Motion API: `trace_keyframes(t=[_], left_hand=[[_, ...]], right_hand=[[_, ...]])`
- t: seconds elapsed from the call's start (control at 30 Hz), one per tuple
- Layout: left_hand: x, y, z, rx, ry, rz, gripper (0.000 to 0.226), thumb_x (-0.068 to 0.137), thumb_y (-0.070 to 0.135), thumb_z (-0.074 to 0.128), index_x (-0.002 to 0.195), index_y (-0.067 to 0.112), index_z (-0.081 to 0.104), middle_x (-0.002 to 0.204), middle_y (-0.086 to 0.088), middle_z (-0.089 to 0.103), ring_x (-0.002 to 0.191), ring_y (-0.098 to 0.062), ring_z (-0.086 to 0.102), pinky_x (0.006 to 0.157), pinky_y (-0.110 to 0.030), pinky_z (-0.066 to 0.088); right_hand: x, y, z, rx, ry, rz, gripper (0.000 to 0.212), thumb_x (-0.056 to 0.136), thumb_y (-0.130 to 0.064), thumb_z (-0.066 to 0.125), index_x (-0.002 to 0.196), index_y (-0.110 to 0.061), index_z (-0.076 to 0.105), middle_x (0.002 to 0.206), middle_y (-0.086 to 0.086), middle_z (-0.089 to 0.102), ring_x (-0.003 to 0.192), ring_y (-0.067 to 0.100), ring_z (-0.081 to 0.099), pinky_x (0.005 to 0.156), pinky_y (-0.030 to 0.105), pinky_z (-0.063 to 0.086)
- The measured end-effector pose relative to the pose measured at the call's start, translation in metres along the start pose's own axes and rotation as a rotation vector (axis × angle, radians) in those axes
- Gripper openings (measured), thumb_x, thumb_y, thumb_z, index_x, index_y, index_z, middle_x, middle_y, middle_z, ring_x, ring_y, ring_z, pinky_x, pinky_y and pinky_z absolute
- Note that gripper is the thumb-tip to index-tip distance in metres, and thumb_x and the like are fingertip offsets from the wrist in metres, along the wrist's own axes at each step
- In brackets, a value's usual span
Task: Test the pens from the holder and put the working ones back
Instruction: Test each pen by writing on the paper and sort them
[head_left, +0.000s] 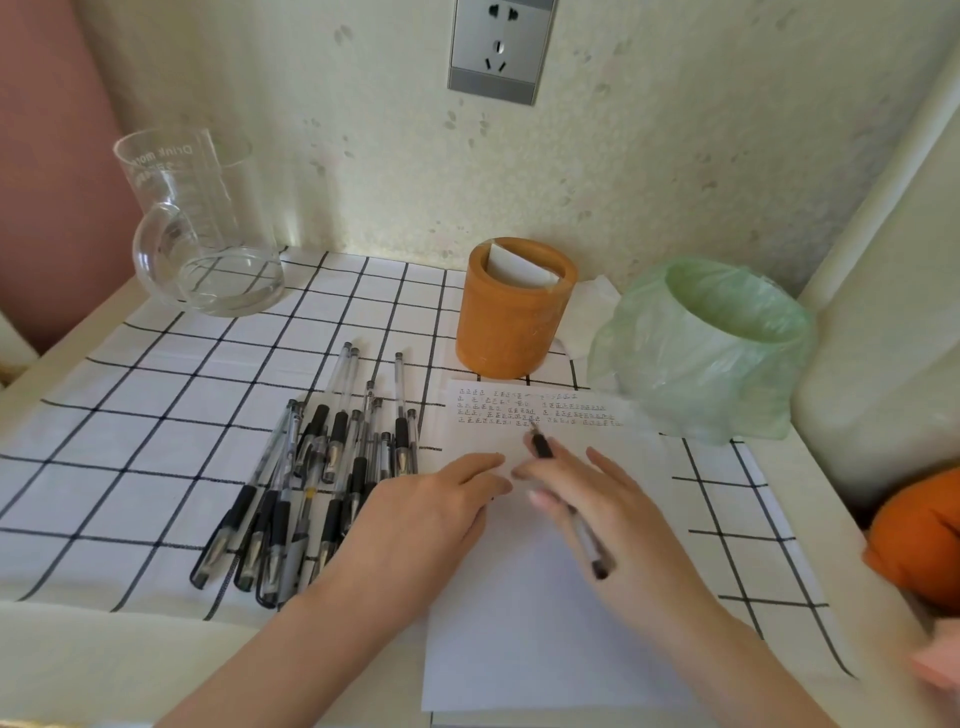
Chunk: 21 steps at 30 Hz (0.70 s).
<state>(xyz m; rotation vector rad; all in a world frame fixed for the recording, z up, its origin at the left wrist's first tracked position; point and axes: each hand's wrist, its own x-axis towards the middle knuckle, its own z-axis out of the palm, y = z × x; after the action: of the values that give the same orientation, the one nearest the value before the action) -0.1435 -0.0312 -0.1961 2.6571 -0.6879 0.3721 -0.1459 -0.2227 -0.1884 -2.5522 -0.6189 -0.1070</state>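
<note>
Here the right hand (597, 514) pinches a pen (543, 446), its tip on the sheet (519, 649); the left hand (431, 509) lies flat, fingers straight, beside the pile of pens (311, 467).

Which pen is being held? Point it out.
The pen in the right hand, tip on the paper; the other pens lie piled on the checked cloth.
</note>
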Motion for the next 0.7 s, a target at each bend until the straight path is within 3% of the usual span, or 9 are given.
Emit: trace_keyframes(t=[0.07, 0.13, 0.17, 0.23, 0.27, 0.4, 0.47, 0.57, 0.7], left_hand=[[-0.001, -0.004, 0.004, 0.081, 0.026, 0.037, 0.039, 0.073, 0.019, 0.037, 0.087, 0.027, 0.072, 0.108, 0.012, 0.070, 0.029, -0.012, 0.049, 0.028, -0.013, 0.031], [-0.001, -0.004, 0.006, 0.136, 0.056, 0.087, 0.038, 0.070, 0.018, 0.041, 0.089, 0.024, 0.074, 0.105, 0.011, 0.071, 0.025, -0.012, 0.045, 0.028, -0.011, 0.031], [-0.001, -0.004, 0.007, 0.166, 0.056, 0.114, 0.032, 0.067, 0.017, 0.051, 0.088, 0.023, 0.075, 0.102, 0.011, 0.072, 0.025, -0.011, 0.044, 0.028, -0.009, 0.030], [0.000, -0.004, 0.008, 0.198, 0.047, 0.160, 0.032, 0.051, 0.015, 0.078, 0.082, 0.024, 0.075, 0.096, 0.012, 0.073, 0.024, -0.010, 0.045, 0.031, -0.009, 0.027], [0.001, -0.002, 0.007, 0.198, 0.028, 0.160, 0.041, 0.042, 0.014, 0.086, 0.080, 0.024, 0.075, 0.094, 0.012, 0.074, 0.025, -0.010, 0.046, 0.032, -0.008, 0.026], [0.001, -0.001, 0.005, 0.198, 0.000, 0.129, 0.046, 0.034, 0.014, 0.089, 0.075, 0.027, 0.075, 0.092, 0.011, 0.073, 0.027, -0.010, 0.048, 0.031, -0.011, 0.027], [0.000, -0.001, 0.006, 0.182, -0.004, 0.118, 0.046, 0.035, 0.012, 0.088, 0.076, 0.028, 0.074, 0.093, 0.010, 0.073, 0.028, -0.010, 0.049, 0.030, -0.012, 0.030], [-0.001, -0.001, 0.007, 0.172, -0.018, 0.108, 0.046, 0.037, 0.013, 0.088, 0.078, 0.029, 0.074, 0.094, 0.010, 0.072, 0.029, -0.009, 0.051, 0.031, -0.011, 0.031], [-0.001, -0.002, 0.008, 0.156, -0.029, 0.107, 0.047, 0.035, 0.013, 0.089, 0.078, 0.030, 0.075, 0.095, 0.011, 0.072, 0.029, -0.008, 0.050, 0.031, -0.009, 0.029]], right_hand=[[-0.005, 0.007, 0.015, -0.175, -0.033, -0.096, 0.010, 0.097, -0.026, 0.045, 0.103, -0.025, 0.054, 0.115, -0.002, 0.063, 0.109, 0.007, 0.055, 0.107, 0.028, 0.034], [-0.007, 0.011, 0.020, -0.241, -0.055, -0.099, 0.017, 0.089, -0.010, 0.057, 0.099, -0.024, 0.053, 0.115, -0.003, 0.062, 0.119, 0.011, 0.051, 0.104, 0.034, 0.040], [-0.008, 0.012, 0.021, -0.227, -0.063, -0.086, 0.019, 0.087, -0.008, 0.058, 0.097, -0.024, 0.053, 0.110, -0.005, 0.062, 0.112, 0.016, 0.055, 0.099, 0.036, 0.044], [-0.010, 0.007, 0.015, -0.171, -0.046, -0.068, 0.008, 0.095, -0.021, 0.046, 0.096, -0.024, 0.053, 0.098, -0.008, 0.060, 0.087, 0.020, 0.059, 0.087, 0.038, 0.049], [-0.010, 0.005, 0.010, -0.119, -0.040, -0.055, 0.017, 0.099, -0.031, 0.039, 0.101, -0.026, 0.055, 0.098, -0.010, 0.060, 0.084, 0.018, 0.058, 0.086, 0.036, 0.049], [-0.002, 0.001, -0.007, 0.411, 0.033, 0.213, 0.037, 0.093, -0.056, 0.039, 0.127, -0.047, 0.052, 0.117, -0.021, 0.064, 0.108, -0.001, 0.059, 0.091, 0.035, 0.050], [0.017, 0.004, -0.013, 0.608, 0.244, 0.257, 0.036, 0.093, -0.057, 0.041, 0.120, -0.042, 0.061, 0.108, -0.016, 0.070, 0.103, 0.002, 0.065, 0.079, 0.032, 0.056], [0.048, 0.011, -0.019, 0.832, 0.446, 0.388, 0.026, 0.095, -0.032, 0.054, 0.100, -0.014, 0.071, 0.083, 0.003, 0.075, 0.081, 0.015, 0.071, 0.053, 0.026, 0.054], [0.067, 0.021, -0.005, 0.899, 0.523, 0.500, 0.031, 0.088, -0.025, 0.066, 0.063, -0.008, 0.061, 0.047, 0.007, 0.052, 0.039, 0.015, 0.045, 0.041, 0.022, 0.031]])
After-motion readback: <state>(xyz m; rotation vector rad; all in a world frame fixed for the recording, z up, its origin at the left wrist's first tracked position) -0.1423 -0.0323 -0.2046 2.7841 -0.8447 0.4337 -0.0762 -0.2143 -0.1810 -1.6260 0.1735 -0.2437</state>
